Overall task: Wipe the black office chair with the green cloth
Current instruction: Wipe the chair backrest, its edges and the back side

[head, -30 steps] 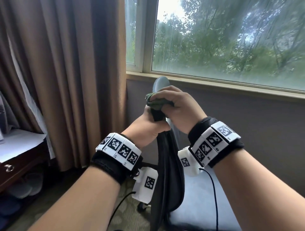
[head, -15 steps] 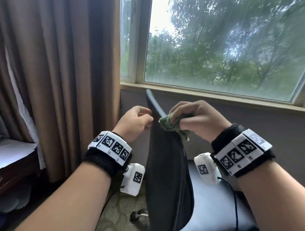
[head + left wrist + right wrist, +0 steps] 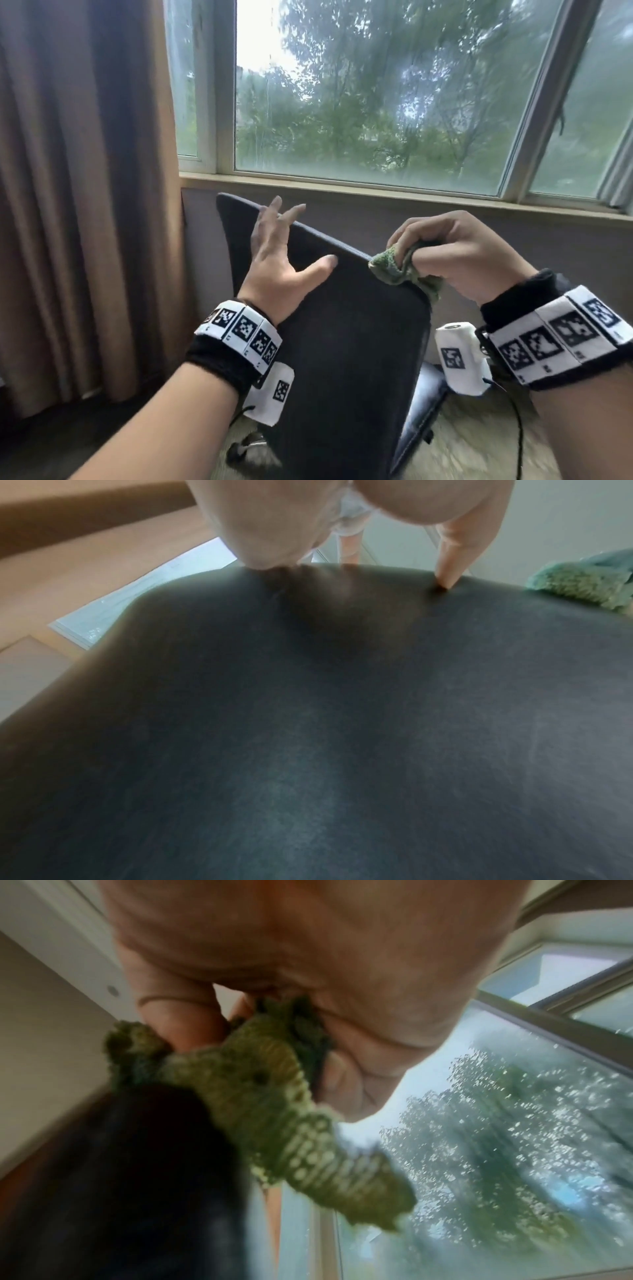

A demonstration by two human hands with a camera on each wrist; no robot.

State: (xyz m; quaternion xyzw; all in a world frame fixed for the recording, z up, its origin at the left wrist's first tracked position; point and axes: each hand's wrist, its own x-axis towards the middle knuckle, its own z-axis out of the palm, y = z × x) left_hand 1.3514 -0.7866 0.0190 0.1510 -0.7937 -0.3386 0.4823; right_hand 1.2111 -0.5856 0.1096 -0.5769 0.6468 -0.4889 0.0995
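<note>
Right hand (image 3: 459,255) bunches green cloth (image 3: 399,267) on chair back (image 3: 342,325) — left hand (image 3: 277,253) spread; window (image 3: 376,96) behind.

Chair (image 3: 342,342): base cut off by the lower edge — seat mostly hidden behind the backrest.
Cloth (image 3: 274,1110): blurred, partly buried in the right hand (image 3: 459,253).
Left fingertips (image 3: 274,205): smeared by blur.

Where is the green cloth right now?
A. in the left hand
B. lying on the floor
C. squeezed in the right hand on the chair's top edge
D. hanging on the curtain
C: the right hand grips the green cloth against the chair back's top edge.
</note>
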